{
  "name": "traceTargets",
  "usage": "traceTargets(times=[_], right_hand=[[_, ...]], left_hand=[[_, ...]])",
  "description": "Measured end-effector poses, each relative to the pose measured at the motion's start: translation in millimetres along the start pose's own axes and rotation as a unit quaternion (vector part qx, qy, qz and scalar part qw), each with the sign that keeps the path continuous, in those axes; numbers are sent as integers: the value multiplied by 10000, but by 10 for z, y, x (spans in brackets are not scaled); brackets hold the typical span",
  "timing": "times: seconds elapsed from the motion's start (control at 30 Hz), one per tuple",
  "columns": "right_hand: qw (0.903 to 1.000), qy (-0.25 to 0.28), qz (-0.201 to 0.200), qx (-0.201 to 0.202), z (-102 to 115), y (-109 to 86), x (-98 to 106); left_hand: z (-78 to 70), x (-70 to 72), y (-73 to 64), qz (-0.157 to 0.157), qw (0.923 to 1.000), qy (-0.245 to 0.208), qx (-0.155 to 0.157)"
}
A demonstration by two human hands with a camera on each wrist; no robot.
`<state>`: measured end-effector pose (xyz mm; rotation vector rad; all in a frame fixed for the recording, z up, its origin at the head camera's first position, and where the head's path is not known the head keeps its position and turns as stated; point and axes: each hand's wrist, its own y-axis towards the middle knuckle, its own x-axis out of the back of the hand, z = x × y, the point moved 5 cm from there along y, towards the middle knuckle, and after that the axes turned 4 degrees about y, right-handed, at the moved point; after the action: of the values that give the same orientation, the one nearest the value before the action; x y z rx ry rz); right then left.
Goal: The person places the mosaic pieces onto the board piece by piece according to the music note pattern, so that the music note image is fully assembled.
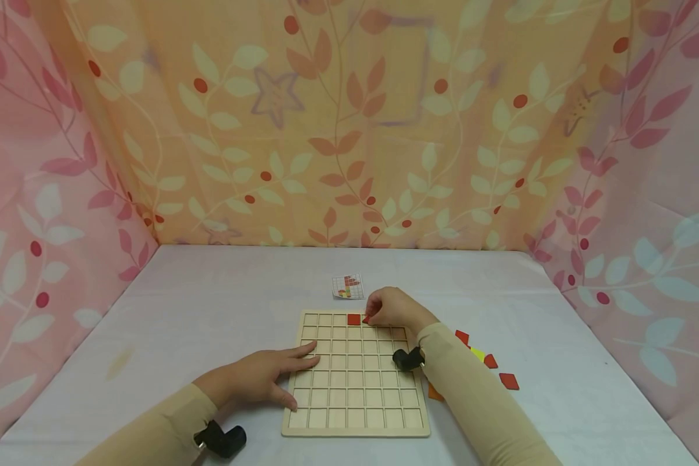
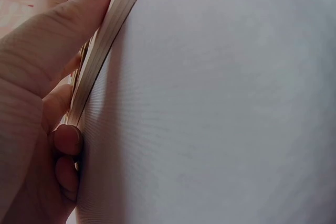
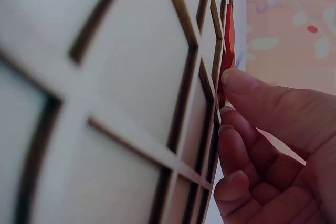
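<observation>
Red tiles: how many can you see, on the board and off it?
5 at least. One red tile sits in the board's top row; another is pinched by the right hand. Three loose ones lie right of the board. The sleeve may hide more.

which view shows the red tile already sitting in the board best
The head view: the red tile sits whole in the wooden board's top row, beside the right hand. The right wrist view shows only a red sliver; the left wrist view shows none.
</observation>
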<state>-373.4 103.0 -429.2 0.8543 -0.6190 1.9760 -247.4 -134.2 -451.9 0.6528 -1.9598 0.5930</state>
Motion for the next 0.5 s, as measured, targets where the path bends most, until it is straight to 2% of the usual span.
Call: traceTargets(times=[0.3,0.5], right_hand=[[9993,-281,-175,-164,-7,-10,36],[9992,-341,-84,-184,18,-16,28]], left_hand=[[-7,15,-6,-7,10000,-91,-5],[7,6,-4,-7,9999,-108,5]])
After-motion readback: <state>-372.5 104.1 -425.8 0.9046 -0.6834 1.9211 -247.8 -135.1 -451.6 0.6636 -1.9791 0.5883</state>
